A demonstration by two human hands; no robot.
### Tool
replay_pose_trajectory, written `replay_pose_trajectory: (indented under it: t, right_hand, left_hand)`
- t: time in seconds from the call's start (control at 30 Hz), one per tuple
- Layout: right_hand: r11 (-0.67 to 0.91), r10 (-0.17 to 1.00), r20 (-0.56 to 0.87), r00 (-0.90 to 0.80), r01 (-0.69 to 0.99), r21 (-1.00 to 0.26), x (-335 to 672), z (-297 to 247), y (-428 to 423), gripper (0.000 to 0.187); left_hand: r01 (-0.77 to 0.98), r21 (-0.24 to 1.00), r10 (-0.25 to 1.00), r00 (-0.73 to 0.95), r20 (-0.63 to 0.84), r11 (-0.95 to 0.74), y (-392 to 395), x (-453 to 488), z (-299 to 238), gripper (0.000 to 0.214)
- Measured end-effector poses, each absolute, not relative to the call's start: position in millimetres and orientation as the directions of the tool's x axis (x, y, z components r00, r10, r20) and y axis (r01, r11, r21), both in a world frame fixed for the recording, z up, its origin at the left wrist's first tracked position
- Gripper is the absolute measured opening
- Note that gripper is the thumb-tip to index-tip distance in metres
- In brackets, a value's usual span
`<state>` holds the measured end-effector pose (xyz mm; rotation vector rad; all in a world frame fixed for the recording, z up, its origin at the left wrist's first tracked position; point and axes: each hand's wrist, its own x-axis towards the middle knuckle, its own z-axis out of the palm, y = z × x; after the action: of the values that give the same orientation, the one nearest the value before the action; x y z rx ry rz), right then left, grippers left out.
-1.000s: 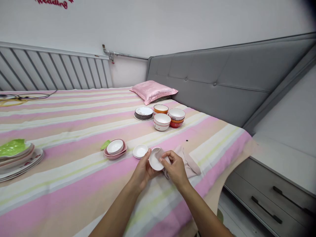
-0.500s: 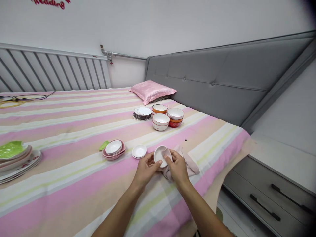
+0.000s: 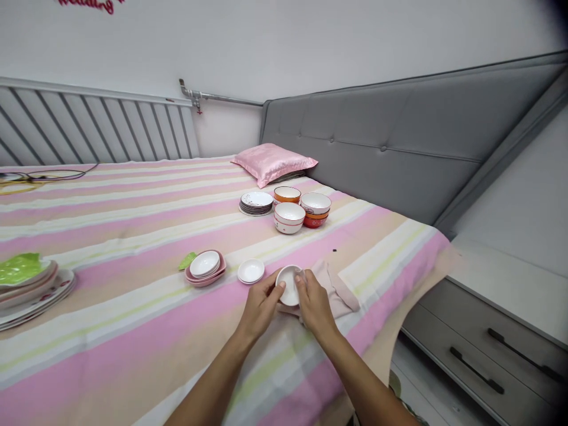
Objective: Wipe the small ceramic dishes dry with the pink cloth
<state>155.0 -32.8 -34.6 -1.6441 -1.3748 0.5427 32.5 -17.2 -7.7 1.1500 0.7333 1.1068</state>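
Observation:
Between my hands a small white dish (image 3: 289, 286) is held up, tilted toward me. My left hand (image 3: 262, 305) is closed on its left edge, with the thumb over the rim. My right hand (image 3: 314, 302) grips a pale pink cloth (image 3: 335, 290) against the dish's right side, the thumb pressing at the rim. Part of the cloth hangs beneath the dish and spreads onto the bed. Just left of my hands lies another small white dish (image 3: 251, 270). Farther left, more white dishes (image 3: 205, 263) sit stacked in pink dishes (image 3: 206, 281) beside a green leaf-shaped piece (image 3: 187, 260).
Stacked bowls (image 3: 289, 214) and plates (image 3: 256, 201) stand farther back on the striped bed (image 3: 146, 260), before a pink pillow (image 3: 274, 162). More plates (image 3: 39, 302) lie at the left edge. A grey headboard (image 3: 381, 130) and a nightstand (image 3: 497, 307) border the right.
My right thumb and the cloth have shifted from inside the dish to its right rim. The dish has turned slightly in my hands; the other dishes have stayed put.

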Motion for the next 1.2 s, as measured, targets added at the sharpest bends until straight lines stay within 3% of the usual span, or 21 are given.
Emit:
replay_pose_trajectory:
  t: [0.37, 0.6, 0.7, 0.8, 0.97, 1.2]
  right_hand:
    - [0.129, 0.967, 0.246, 0.060, 0.719, -0.683, 150.0, -27.8, -39.7, 0.027]
    - [0.191, 0.972, 0.227, -0.056, 0.754, -0.629, 151.1, -26.7, -41.8, 0.023]
    - [0.163, 0.971, 0.239, 0.000, 0.730, -0.663, 149.9, -26.4, -40.3, 0.024]
    - [0.089, 0.962, 0.238, 0.137, 0.664, -0.742, 151.3, -28.9, -36.2, 0.025]
    - [-0.026, 0.927, 0.179, 0.329, 0.534, -0.845, 159.1, -39.0, -29.1, 0.027]
    - [0.005, 0.940, 0.188, 0.286, 0.538, -0.843, 158.5, -38.8, -31.3, 0.026]
  left_hand:
    - [-0.082, 0.987, 0.929, 0.335, 0.155, -0.135, -9.5, 18.6, -11.6, 0.019]
    - [0.030, 0.989, 0.870, 0.480, 0.111, -0.143, -5.8, 11.2, -9.7, 0.026]
    - [-0.014, 0.991, 0.897, 0.424, 0.126, -0.132, -3.9, 13.0, -12.4, 0.023]
    - [-0.024, 0.990, 0.941, 0.306, 0.143, -0.142, -4.1, 18.8, -18.0, 0.037]
    - [0.022, 0.982, 0.915, 0.368, 0.164, -0.185, -10.2, 28.4, -23.5, 0.051]
    - [0.063, 0.969, 0.881, 0.435, 0.188, -0.238, -10.0, 22.3, -16.4, 0.048]
